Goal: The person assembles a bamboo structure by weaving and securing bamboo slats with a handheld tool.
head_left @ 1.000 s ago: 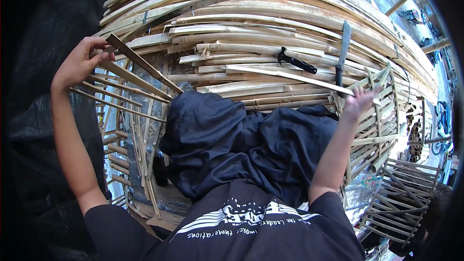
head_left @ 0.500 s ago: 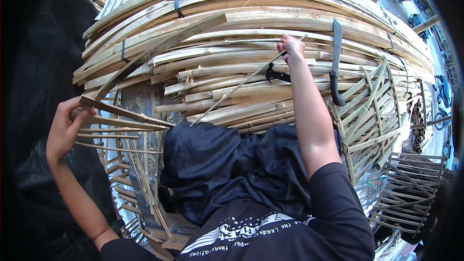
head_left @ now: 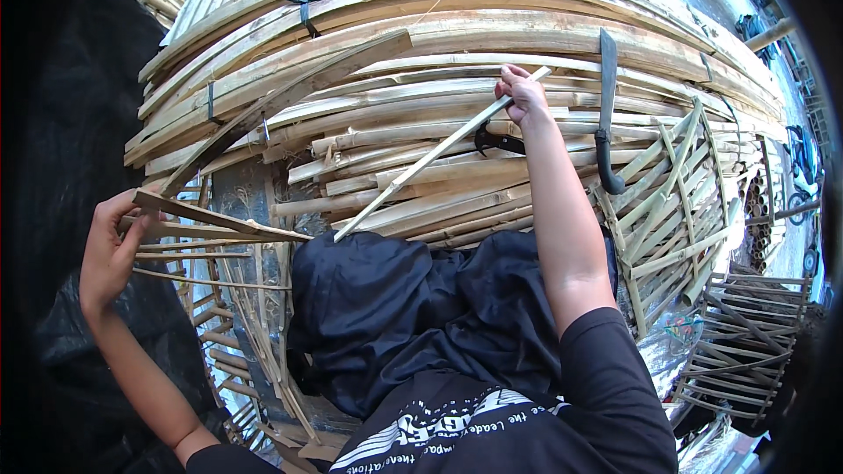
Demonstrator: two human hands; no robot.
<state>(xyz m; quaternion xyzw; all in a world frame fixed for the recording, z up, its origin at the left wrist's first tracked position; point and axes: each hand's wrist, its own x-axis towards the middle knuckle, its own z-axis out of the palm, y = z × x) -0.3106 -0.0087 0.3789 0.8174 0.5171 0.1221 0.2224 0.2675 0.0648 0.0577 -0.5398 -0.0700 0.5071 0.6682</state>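
Note:
My right hand (head_left: 524, 95) is closed round the upper end of a thin pale bamboo strip (head_left: 430, 156), which slants down to the left with its lower end by my knee. At the far left my left hand (head_left: 112, 246) grips several bamboo slats (head_left: 202, 215) near their outer ends, thumb on the near side. They run rightward to my dark-clothed knee. Beyond the right hand a curved machete (head_left: 608, 79) with a black handle lies across the bamboo. Next to my right wrist is a second, smaller blade with a black handle (head_left: 502, 140), partly behind the arm.
Long split bamboo poles (head_left: 492, 31) lie stacked in front, some tied with black straps. A dark wooden board (head_left: 290, 92) leans over them. Woven bamboo lattices (head_left: 672, 202) stand at the right. Black sheeting (head_left: 97, 123) hangs at the left.
The strip in my right hand has turned so its broader pale face shows. That hand has shifted slightly left. My left hand stays on the slats, with a small drop and leftward shift.

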